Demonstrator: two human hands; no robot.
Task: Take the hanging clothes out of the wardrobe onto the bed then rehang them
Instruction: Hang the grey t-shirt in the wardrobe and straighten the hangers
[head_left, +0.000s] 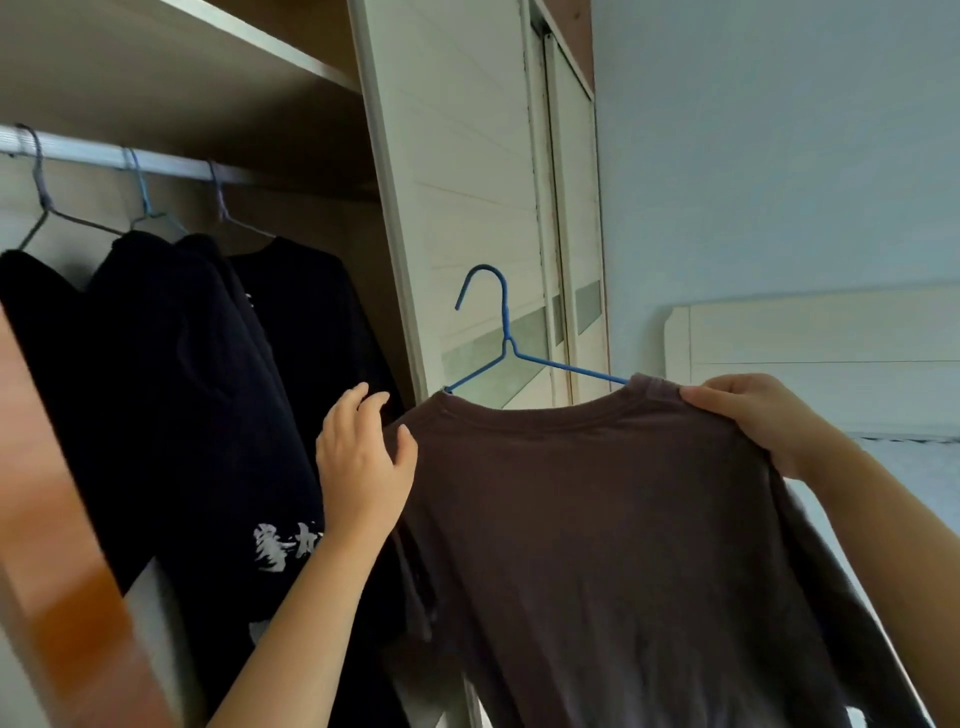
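Right hand (753, 415) grips brown shirt's (597, 545) shoulder; left hand (363, 467) touches opposite shoulder.

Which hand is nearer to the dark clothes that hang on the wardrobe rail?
Left. The left hand is right beside the dark clothes, at the brown shirt's left shoulder. The right hand pinches the other shoulder, far to their right.

Brown shirt (597, 519) – both hands, blue hanger (506, 343)

White brush-style characters, perhaps illegible, on black garment (218, 415).
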